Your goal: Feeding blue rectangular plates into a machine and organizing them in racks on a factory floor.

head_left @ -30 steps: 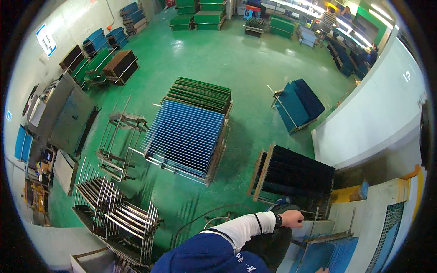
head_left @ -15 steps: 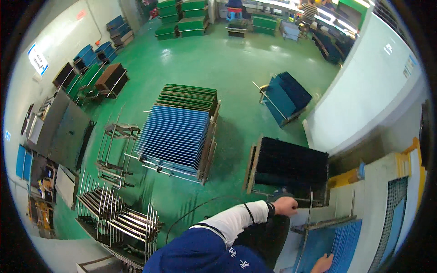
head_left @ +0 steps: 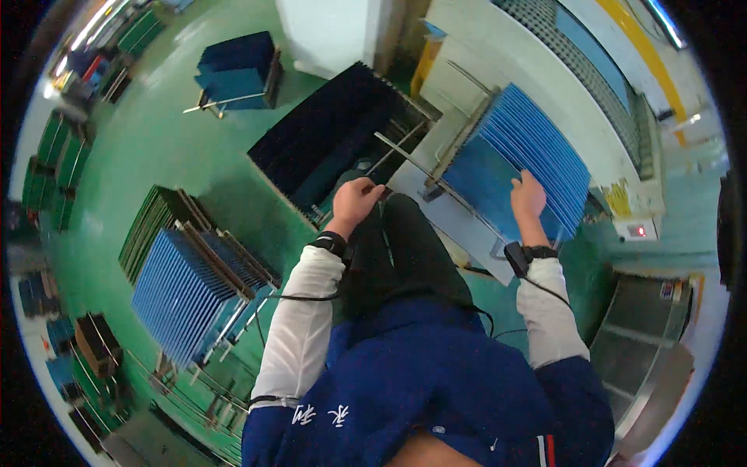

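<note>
My right hand (head_left: 529, 198) is at a rack of upright blue panels (head_left: 545, 148), its fingers bent around the edge of the frontmost blue panel (head_left: 481, 173). The panels behind it stand in a close row. Over my left thigh, beside the dark rack, is my left hand (head_left: 358, 204). Its fingers are curled together, and I see nothing in them. A rack of dark panels (head_left: 323, 128) stands just beyond that hand. A metal bar (head_left: 405, 153) of the blue rack sticks out between the two racks.
To the left on the green floor (head_left: 183, 136) stands a rack of blue panels (head_left: 183, 292) with green ones (head_left: 156, 226) behind. Farther off is a smaller rack of dark blue panels (head_left: 237, 74). Thin cables (head_left: 299, 297) run from my wrists. A grey metal frame (head_left: 634, 342) stands at right.
The view has swung right, so the blue rack and both forearms show more fully. My right hand is still at the blue panels; my left hand stays near the dark rack.
</note>
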Tool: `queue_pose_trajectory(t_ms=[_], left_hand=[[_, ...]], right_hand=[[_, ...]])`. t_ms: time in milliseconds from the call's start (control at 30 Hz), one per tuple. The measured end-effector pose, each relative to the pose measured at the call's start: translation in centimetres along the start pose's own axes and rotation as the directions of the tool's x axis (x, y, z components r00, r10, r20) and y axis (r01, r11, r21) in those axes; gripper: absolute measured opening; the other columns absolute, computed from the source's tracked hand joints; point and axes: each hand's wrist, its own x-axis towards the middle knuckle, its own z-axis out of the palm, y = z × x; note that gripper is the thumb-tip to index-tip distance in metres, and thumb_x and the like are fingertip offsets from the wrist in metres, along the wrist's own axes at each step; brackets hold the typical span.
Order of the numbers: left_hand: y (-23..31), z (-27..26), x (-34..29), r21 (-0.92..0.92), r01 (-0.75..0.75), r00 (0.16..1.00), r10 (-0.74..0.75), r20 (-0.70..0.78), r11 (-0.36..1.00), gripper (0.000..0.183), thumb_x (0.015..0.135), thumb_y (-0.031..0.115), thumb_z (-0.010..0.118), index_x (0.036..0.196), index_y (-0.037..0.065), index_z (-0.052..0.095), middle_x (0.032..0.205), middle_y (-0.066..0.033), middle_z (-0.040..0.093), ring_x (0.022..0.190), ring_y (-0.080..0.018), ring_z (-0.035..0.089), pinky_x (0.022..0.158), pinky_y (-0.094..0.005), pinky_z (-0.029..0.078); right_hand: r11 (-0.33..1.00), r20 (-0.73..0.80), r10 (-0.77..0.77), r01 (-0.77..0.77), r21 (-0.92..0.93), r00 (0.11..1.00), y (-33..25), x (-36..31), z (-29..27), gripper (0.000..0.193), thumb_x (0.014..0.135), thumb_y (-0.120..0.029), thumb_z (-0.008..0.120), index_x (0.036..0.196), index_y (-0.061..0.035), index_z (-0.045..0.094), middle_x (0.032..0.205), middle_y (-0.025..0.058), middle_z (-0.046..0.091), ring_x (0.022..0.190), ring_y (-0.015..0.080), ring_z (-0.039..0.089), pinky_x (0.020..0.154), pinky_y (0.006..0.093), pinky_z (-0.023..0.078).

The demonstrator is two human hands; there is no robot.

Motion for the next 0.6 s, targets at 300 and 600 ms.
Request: queue_pose_trajectory(t_ms=[300,600], left_hand=[[-1.8,-0.2,0.2,-0.018,0.022,0.997,-0.021,0.072,1.000,0.033,0.088,0.034,0.074,0.089,0.000,0.071,0.072,-0.0095,0.067,0.065,-0.0180,0.062,0.062,-0.0338,0.048],[-2.4,-0.1,0.4,-0.084,0.022,0.998,-0.018,0.059,0.996,0.033,0.088,0.033,0.075,0.091,0.001,0.072,0.071,-0.0089,0.068,0.064,-0.0165,0.063,0.062,-0.0323,0.049]], right_hand=[[1.000,-0.008,-0.020,0.020,0.003,1.000,-0.3,-1.0,-0.3,0.015,0.088,-0.019,0.070,0.097,-0.0087,0.064,0.089,0.0159,0.070,0.085,0.0389,0.068,0.071,0.0518,0.052],[1.000,0.049,0.002,-0.002,0.000,0.999,0.1,-0.3,0.2,0.017,0.088,-0.022,0.070,0.098,-0.0091,0.063,0.089,0.0169,0.070,0.085,0.0394,0.067,0.072,0.0520,0.052]])
